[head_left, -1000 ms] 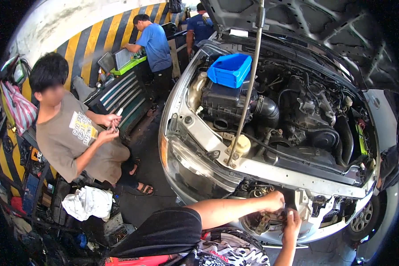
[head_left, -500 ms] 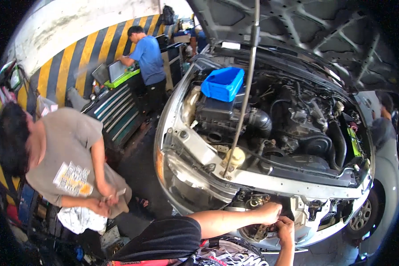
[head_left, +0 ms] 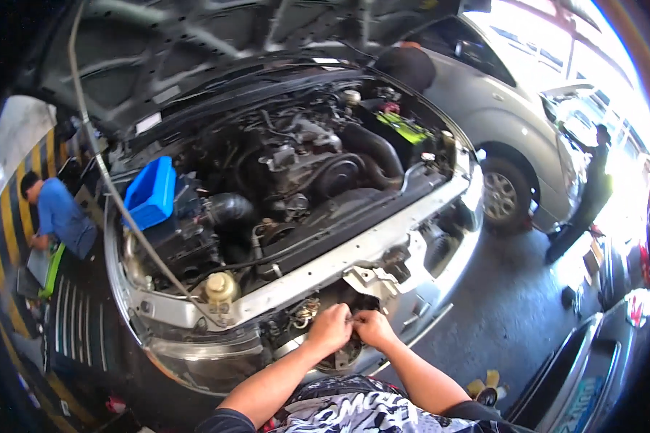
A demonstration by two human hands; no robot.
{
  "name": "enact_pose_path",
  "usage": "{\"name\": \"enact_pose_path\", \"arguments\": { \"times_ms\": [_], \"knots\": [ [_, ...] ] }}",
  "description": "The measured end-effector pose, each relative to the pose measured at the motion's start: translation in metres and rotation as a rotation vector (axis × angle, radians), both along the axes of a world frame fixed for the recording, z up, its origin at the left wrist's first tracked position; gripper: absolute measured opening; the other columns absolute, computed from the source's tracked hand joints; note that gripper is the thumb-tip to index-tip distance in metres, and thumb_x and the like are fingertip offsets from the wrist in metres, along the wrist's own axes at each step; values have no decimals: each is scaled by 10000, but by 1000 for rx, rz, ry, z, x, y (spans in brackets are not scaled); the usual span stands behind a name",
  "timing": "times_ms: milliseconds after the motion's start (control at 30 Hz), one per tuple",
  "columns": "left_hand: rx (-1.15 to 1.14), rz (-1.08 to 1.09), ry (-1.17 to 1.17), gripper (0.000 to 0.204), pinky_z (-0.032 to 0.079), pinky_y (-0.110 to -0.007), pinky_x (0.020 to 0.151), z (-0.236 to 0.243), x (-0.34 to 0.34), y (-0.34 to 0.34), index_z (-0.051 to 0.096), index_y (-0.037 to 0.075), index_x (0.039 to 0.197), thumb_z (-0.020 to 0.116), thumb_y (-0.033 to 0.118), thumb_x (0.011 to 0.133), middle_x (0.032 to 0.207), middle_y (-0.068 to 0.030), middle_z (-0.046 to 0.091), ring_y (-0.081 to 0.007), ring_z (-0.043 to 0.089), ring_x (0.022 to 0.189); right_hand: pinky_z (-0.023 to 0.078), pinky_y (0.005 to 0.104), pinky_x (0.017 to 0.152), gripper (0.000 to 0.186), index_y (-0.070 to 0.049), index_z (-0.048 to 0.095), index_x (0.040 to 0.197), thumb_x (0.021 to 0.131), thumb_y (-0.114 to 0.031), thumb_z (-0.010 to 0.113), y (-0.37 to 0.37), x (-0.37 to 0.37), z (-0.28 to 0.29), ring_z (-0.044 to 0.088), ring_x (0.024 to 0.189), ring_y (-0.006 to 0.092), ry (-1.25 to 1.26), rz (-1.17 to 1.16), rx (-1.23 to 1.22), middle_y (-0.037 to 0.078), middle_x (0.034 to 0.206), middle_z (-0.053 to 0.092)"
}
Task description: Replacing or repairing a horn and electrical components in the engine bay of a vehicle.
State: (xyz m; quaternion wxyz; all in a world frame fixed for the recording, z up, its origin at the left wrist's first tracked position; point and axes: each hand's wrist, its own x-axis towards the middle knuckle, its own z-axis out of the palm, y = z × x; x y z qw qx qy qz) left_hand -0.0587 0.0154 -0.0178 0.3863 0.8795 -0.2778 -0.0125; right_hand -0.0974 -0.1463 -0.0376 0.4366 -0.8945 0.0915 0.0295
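Note:
Both my hands meet at the front of a silver car, just below its pale upper crossbar. My left hand is closed, its fingertips pressed close against those of my right hand, which is closed too. Anything pinched between them is too small or hidden to make out. Beside my left hand sit some brass-coloured metal parts in the opening. A clear headlight lies further left, and a whitish bracket is just above my right hand.
A prop rod leans by the raised hood. On the engine bay's left rests a blue bin. Right are another car, a person in dark clothes and a detached bumper. A person in blue works at left.
My view has swung to the right, bringing the second car and bumper into sight. The person in the grey-brown shirt has left view. My hands remain together at the car's front.

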Motion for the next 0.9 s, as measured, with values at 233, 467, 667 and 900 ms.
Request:
{"name": "enact_pose_path", "arguments": {
  "times_ms": [233, 467, 667, 900],
  "knots": [
    [19, 43, 58, 158, 533, -492, 767, 0, 6, -13, 619, 11, 893, 703, 124, 821, 900, -214, 690, -416, 672, 887, 553, 494, 886, 250, -106, 757, 995, 877, -274, 615, -4, 9, -33, 683, 982, 428, -21, -95, -73, 231, 985, 718],
    [-77, 41, -31, 182, 502, -475, 732, 5, 14, -9, 552, -5, 892, 705, 2, 792, 859, -188, 639, -404, 645, 845, 564, 446, 797, 299, -27, 696, 1080, 820, -172, 723, -4, 2, 0, 696, 877, 421, -157, -150, 98, 195, 892, 733],
    [-118, 73, -141, 184, 488, -489, 729, 6, 9, -7, 535, -1, 902, 681, -31, 795, 880, -188, 605, -430, 613, 847, 542, 482, 837, 269, -52, 668, 1152, 901, -144, 638, -11, -1, 25, 667, 982, 420, -437, -57, -36, 198, 1080, 698],
    [-91, 40, -201, 235, 489, -498, 726, 8, 5, -3, 531, 19, 959, 679, -33, 784, 929, -179, 590, -433, 605, 862, 532, 512, 852, 308, -43, 702, 1087, 962, -288, 563, -11, 40, 38, 672, 970, 425, -76, 268, -213, 258, 1009, 706]
  ]
}}
